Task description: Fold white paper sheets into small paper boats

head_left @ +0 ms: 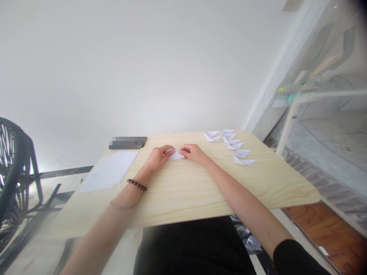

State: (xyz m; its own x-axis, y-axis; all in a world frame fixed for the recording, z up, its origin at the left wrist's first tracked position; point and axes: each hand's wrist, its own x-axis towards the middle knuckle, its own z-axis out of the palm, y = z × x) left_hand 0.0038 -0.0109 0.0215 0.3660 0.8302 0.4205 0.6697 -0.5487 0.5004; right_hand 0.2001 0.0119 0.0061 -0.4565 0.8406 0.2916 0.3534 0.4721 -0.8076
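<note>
A small folded piece of white paper (pixel 175 156) is held between both hands just above the middle of the wooden table (pixel 183 191). My left hand (pixel 158 157) pinches its left end, with a beaded bracelet on that wrist. At the paper's right end, the fingers of my right hand (pixel 195 153) are closed on it. The fingers cover both ends of the fold. Several folded paper boats (pixel 233 145) stand in rows to the right of my hands. A stack of white paper sheets (pixel 110 172) lies flat to the left.
Behind the sheets, by the wall (pixel 160 76), lies a dark flat object (pixel 127 143), partly blurred out. A dark woven chair (pixel 17 172) stands beyond the table's left side. Past the right edge are a white metal frame (pixel 289 118) and a brown wooden surface (pixel 332 236).
</note>
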